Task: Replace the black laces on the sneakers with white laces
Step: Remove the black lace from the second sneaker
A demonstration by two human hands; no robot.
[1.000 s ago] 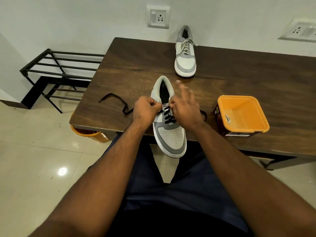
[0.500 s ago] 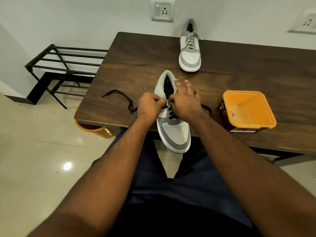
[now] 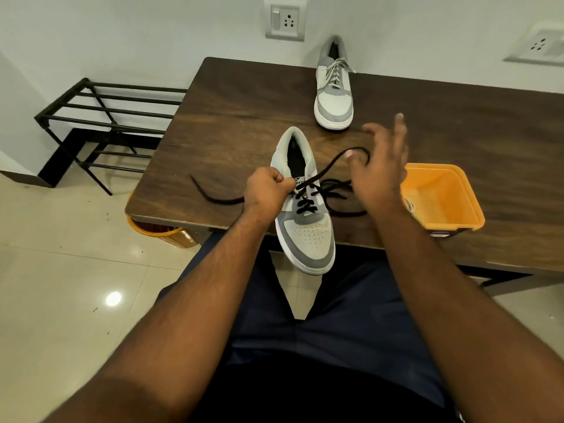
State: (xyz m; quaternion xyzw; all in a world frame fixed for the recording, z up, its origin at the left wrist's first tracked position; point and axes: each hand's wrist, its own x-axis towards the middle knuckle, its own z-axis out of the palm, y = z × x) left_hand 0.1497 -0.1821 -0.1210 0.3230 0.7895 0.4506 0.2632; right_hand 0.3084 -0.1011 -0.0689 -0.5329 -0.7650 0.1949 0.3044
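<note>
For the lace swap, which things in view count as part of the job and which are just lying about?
Part of the job:
near sneaker, gripped by the left hand
black lace, a strand hooked by the right hand
far sneaker, pale laces in

Lying about:
orange tub
black rack
wall sockets

Near sneaker at counter front edge, toe overhanging; second sneaker behind it by the wall; tub right; rack left on the floor.
</note>
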